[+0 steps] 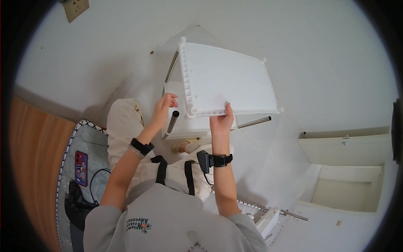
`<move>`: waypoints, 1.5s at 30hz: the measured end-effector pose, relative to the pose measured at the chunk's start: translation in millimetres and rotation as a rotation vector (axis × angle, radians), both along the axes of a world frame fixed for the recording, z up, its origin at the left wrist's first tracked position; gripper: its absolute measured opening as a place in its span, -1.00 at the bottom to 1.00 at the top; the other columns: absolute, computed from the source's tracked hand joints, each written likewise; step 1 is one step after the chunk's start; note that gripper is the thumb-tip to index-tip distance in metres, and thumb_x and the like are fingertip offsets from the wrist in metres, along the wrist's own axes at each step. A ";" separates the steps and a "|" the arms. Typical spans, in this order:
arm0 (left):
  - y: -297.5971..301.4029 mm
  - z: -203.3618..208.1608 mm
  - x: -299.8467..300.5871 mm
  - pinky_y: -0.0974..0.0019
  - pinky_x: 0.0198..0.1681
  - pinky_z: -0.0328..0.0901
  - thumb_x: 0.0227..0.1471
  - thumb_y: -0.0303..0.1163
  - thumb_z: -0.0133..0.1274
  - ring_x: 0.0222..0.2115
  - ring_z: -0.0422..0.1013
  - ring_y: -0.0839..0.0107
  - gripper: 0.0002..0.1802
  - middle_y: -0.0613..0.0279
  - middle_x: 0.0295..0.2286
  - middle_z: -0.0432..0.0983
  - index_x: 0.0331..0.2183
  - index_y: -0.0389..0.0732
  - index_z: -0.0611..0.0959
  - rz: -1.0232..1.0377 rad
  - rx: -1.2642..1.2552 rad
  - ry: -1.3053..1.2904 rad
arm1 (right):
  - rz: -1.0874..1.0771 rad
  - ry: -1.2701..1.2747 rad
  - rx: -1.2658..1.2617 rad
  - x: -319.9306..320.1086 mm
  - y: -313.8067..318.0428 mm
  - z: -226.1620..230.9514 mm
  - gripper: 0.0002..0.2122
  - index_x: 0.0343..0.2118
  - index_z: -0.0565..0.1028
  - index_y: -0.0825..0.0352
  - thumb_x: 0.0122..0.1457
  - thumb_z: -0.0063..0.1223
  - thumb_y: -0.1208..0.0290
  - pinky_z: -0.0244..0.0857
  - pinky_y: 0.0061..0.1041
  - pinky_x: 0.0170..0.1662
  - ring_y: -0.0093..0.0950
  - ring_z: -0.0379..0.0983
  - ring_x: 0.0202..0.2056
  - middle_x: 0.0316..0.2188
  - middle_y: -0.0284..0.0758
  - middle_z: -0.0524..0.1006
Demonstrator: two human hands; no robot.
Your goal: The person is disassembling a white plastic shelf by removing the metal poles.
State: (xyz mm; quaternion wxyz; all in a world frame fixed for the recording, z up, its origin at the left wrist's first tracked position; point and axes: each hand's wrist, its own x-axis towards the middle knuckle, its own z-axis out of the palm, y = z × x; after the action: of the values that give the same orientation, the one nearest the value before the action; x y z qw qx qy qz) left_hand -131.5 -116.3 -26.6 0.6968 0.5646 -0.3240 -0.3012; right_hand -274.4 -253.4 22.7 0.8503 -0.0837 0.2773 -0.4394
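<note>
- The white panel (228, 80) is held above a lower white shelf piece (187, 124) on the floor (145, 86); it could drop or tip at the near side, because the two near tubes do not appear seated in its corners.
- The near left tube (172, 122) shows a dark free end beside the panel's corner; pressing down now could miss the socket and scrape or crack the plastic rim.
- The near right tube (254, 122) leans outward, its end also free near the corner; it could slip sideways if the panel is pushed before it is lined up.
- The far left tube (171, 67) looks joined at its top, so twisting the panel to reach the near ones might work that joint loose.
- The right hand (222, 119) grasps the near edge, thumb on top; its fingers underneath are hidden and could be pinched.
- The left hand (169, 101) is loosely bent beside the left edge, seemingly holding nothing, so one hand's slip may go uncaught.
- The right wrist's strapped device (203, 161) trails a cable that could snag.
- A foot (182, 146) beside the lower piece might knock it.
</note>
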 end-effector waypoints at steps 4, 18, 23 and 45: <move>2.7 8.6 40.4 0.45 -0.23 0.21 0.14 -0.22 -0.29 -0.38 0.31 0.51 -0.64 0.20 -0.46 0.41 -0.31 -0.34 0.44 0.201 0.057 -0.019 | 0.003 -0.036 -0.011 -5.6 3.4 -7.9 -0.69 -0.07 0.23 0.43 0.18 -0.30 0.36 0.09 -0.22 0.07 -0.27 0.19 0.00 -0.05 -0.17 0.29; -116.5 0.1 142.0 0.24 -0.06 0.14 -0.05 -0.10 -0.02 -0.10 0.25 0.11 -0.42 -0.16 -0.19 0.33 -0.14 -0.38 0.31 0.340 0.175 -0.577 | 0.061 0.105 0.019 -28.1 41.9 -31.6 -0.71 -0.08 0.25 0.40 0.16 -0.20 0.40 0.14 -0.32 0.04 -0.34 0.23 -0.03 -0.07 -0.23 0.31; -110.8 -1.6 123.4 0.28 -0.26 0.22 -0.03 -0.10 -0.05 -0.36 0.36 0.20 -0.52 -0.06 -0.42 0.42 -0.23 -0.34 0.35 0.060 0.243 -0.333 | 0.091 0.246 -0.015 -52.9 62.3 -54.6 -0.69 -0.08 0.25 0.38 0.18 -0.26 0.32 0.12 -0.31 0.04 -0.35 0.23 -0.03 -0.08 -0.25 0.32; -84.1 -10.8 119.7 0.30 -0.34 0.22 -0.01 -0.24 -0.03 -0.44 0.34 0.21 -0.71 0.00 -0.48 0.39 -0.34 -0.25 0.35 0.128 0.165 -0.487 | 0.715 0.563 -0.026 3.3 151.4 -136.8 -0.41 0.01 0.01 0.32 -0.03 0.11 0.49 0.35 -0.42 -0.19 -0.38 0.42 -0.30 -0.32 -0.19 0.40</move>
State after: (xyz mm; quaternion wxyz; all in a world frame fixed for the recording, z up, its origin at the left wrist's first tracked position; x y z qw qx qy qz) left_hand -11.8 -200.4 -37.4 0.5676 0.6945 -0.4203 -0.1373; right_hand -271.2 -102.0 -114.1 0.8390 -0.3010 0.4458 -0.0817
